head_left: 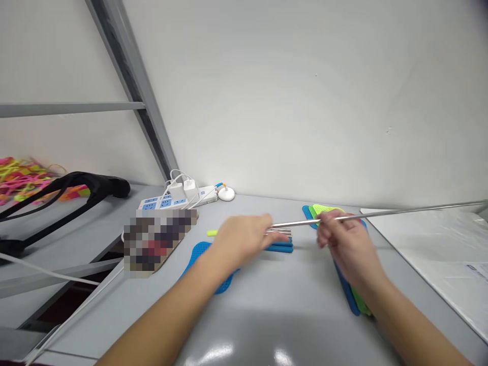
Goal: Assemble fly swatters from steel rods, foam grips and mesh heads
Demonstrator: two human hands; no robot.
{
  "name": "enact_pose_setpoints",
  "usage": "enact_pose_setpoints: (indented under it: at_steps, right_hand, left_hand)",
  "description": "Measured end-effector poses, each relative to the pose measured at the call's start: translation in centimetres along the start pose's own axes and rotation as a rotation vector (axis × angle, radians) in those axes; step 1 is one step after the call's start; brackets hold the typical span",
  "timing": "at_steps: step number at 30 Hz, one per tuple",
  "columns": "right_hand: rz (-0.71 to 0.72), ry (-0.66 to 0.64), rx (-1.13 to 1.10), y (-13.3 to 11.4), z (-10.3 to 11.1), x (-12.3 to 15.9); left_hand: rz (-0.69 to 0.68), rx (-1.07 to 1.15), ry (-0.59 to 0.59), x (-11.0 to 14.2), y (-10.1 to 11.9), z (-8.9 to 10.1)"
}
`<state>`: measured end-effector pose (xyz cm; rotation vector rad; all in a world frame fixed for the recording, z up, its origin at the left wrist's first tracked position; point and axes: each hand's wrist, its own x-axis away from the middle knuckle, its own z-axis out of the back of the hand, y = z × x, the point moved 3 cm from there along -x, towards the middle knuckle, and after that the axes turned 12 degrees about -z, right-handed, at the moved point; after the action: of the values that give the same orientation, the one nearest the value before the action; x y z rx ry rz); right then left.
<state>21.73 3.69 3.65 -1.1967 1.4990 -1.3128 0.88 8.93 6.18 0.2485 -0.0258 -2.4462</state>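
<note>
A long thin metal rod (412, 210) stretches from my left hand (244, 236) past the right side of the view. My left hand is closed around its near end, which the fingers hide. My right hand (348, 244) pinches the rod further along. Below my left hand lie several thin metal rods (285, 232) and blue handles (280, 249). A lime handle end (212, 233) shows left of that hand. A blue perforated fly swatter head (200, 250) lies partly under my left forearm. Blue and lime perforated heads (320, 209) lie behind and beneath my right hand.
A power strip (165, 202) with white chargers stands against the wall at left. Near it are a round white device (226, 193) and a blurred-out flat object (160, 244). A black frame (95, 190) is at far left. A white plastic-covered sheet (438, 254) lies right.
</note>
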Motion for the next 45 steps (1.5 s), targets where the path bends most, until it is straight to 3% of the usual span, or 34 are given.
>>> enact_pose_setpoints:
  at_steps: [4,11,18,25,31,40,45]
  right_hand:
    - [0.019,0.116,-0.2,-1.5,3.2,-1.5]
    - [0.104,0.282,-0.315,-2.2,6.4,-2.6]
    - [0.113,0.321,-0.352,-2.5,7.3,-2.8]
    - [0.141,0.354,-0.342,-2.4,8.3,-3.0]
    - [0.045,0.351,-0.517,-1.7,8.2,-3.0]
    - [0.147,0.336,-0.558,-1.9,7.9,-2.8]
    - [0.054,0.268,-0.465,-0.2,4.9,-1.9]
  left_hand:
    - [0.082,-0.077,0.034,0.2,-2.4,1.3]
    - [0.1,-0.155,0.066,0.3,-4.0,1.2]
    - [0.101,-0.156,0.104,0.2,-4.9,1.2]
    - [0.072,-0.137,0.095,0.3,-3.5,0.8]
    - [0.077,-0.147,0.056,0.1,-1.7,0.0]
    - [0.1,-0.184,0.042,0.3,-1.2,-0.1]
    - [0.132,-0.136,0.026,0.2,0.0,-0.5]
